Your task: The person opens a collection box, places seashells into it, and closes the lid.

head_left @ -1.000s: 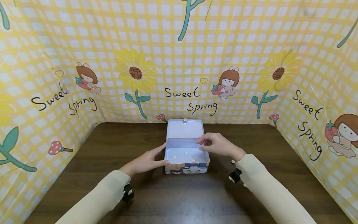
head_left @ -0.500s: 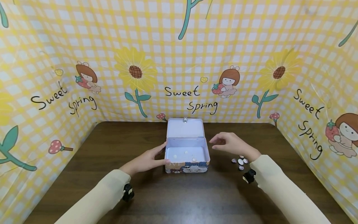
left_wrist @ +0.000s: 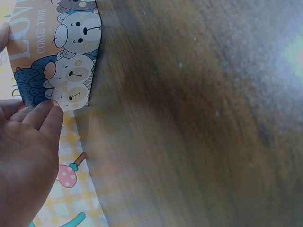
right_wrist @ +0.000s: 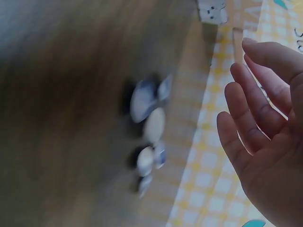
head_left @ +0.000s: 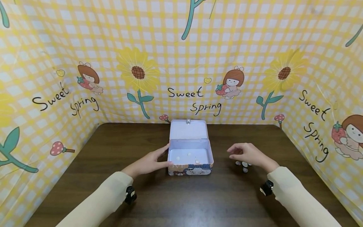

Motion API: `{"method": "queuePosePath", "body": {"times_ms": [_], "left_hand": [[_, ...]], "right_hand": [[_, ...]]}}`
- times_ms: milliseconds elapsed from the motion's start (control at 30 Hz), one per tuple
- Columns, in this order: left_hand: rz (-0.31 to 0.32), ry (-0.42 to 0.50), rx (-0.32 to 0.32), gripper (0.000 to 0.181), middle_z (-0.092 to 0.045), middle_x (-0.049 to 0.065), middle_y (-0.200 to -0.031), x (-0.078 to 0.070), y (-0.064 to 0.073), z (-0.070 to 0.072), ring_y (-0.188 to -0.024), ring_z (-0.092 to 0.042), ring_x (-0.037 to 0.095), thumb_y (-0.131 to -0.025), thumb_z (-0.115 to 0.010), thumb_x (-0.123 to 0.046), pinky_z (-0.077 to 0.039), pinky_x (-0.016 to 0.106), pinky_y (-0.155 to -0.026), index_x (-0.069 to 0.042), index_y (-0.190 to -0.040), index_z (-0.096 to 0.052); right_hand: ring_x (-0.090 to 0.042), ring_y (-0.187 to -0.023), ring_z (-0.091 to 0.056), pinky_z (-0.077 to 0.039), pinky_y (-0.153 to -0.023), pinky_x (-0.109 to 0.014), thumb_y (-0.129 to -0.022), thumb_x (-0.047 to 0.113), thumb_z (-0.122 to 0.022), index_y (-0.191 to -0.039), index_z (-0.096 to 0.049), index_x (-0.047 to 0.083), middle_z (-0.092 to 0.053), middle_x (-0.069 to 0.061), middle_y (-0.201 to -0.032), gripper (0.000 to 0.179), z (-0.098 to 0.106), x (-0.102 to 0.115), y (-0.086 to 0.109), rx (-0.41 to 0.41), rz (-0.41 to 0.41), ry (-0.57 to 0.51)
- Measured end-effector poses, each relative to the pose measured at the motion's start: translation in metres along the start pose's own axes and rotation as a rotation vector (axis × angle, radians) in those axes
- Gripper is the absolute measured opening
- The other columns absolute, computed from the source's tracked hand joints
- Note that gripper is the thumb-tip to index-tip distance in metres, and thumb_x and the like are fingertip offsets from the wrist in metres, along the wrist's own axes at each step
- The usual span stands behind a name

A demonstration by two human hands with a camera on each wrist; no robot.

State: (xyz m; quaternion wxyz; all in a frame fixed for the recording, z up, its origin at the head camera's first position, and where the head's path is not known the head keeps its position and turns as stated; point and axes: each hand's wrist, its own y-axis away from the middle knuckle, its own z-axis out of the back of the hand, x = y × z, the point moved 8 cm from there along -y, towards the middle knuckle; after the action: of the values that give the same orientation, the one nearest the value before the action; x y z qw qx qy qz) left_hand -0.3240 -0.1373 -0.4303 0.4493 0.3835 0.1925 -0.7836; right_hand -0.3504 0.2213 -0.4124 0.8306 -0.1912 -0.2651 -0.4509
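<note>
A tin box (head_left: 198, 170) with cartoon bears on its sides stands in the middle of the table, its white lid (head_left: 189, 129) raised. Inside lie three small pale shells (head_left: 197, 161). My left hand (head_left: 150, 161) rests against the box's left side, thumb at the front corner and fingers extended along the side; the left wrist view shows fingertips touching the printed wall. To the right of the box, my right hand (head_left: 248, 154) hovers with loosely bent fingers and nothing held. Several small whitish shells (head_left: 245, 169) lie below it, partly hidden in the head view and blurred in the right wrist view.
The dark wooden table (head_left: 181, 201) extends around the box. A yellow checked cloth (head_left: 158, 41) with printed sunflowers and girls hangs behind it and along both sides. Each wrist wears a black camera (head_left: 267, 188).
My right hand has moved from over the box's right edge outward to the right, above the shells on the table. The left hand and the box have stayed in place.
</note>
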Motion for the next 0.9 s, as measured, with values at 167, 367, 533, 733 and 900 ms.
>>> {"method": "queuePosePath", "body": {"times_ms": [167, 367, 533, 733, 900], "left_hand": [[0.003, 0.003, 0.001, 0.091, -0.018, 0.008, -0.165, 0.0, 0.001, 0.0, -0.147, -0.026, 0.03, -0.094, -0.069, -0.046, -0.027, 0.053, -0.114, -0.019, -0.162, -0.015], [0.008, 0.002, 0.005, 0.091, -0.018, 0.008, -0.165, 0.001, 0.001, -0.002, -0.147, -0.027, 0.031, -0.094, -0.068, -0.047, -0.027, 0.054, -0.114, -0.02, -0.162, -0.014], [0.003, 0.004, 0.002, 0.091, -0.018, 0.008, -0.165, 0.001, 0.001, -0.002, -0.147, -0.026, 0.031, -0.094, -0.069, -0.046, -0.027, 0.054, -0.114, -0.02, -0.162, -0.015], [0.005, 0.001, 0.004, 0.091, -0.018, 0.008, -0.165, 0.001, 0.0, -0.002, -0.148, -0.025, 0.03, -0.094, -0.069, -0.047, -0.027, 0.054, -0.114, -0.02, -0.162, -0.015], [0.01, -0.004, 0.005, 0.091, -0.018, 0.007, -0.165, 0.001, 0.0, -0.002, -0.147, -0.026, 0.03, -0.094, -0.069, -0.048, -0.027, 0.053, -0.114, -0.021, -0.162, -0.015]], "right_hand": [[-0.012, -0.083, -0.064, -0.052, -0.073, -0.03, -0.094, 0.016, -0.072, -0.113, -0.072, 0.007, -0.072, -0.003, -0.098, 0.02, -0.004, -0.018, 0.013, 0.016, -0.047, -0.006], [-0.01, -0.082, -0.064, -0.052, -0.072, -0.029, -0.095, 0.02, -0.073, -0.112, -0.073, 0.009, -0.071, 0.002, -0.097, 0.02, -0.009, -0.035, 0.023, 0.019, -0.057, 0.001], [-0.01, -0.079, -0.064, -0.051, -0.072, -0.029, -0.092, 0.019, -0.075, -0.112, -0.073, 0.009, -0.071, 0.004, -0.094, 0.022, -0.012, -0.042, 0.026, 0.02, -0.067, -0.014], [-0.009, -0.079, -0.063, -0.051, -0.069, -0.027, -0.09, 0.017, -0.077, -0.111, -0.074, 0.009, -0.07, 0.004, -0.091, 0.022, -0.014, -0.047, 0.027, 0.011, -0.076, -0.013], [-0.009, -0.078, -0.064, -0.051, -0.068, -0.027, -0.09, 0.014, -0.077, -0.11, -0.074, 0.008, -0.07, 0.004, -0.092, 0.022, -0.015, -0.049, 0.027, 0.003, -0.068, -0.019]]}}
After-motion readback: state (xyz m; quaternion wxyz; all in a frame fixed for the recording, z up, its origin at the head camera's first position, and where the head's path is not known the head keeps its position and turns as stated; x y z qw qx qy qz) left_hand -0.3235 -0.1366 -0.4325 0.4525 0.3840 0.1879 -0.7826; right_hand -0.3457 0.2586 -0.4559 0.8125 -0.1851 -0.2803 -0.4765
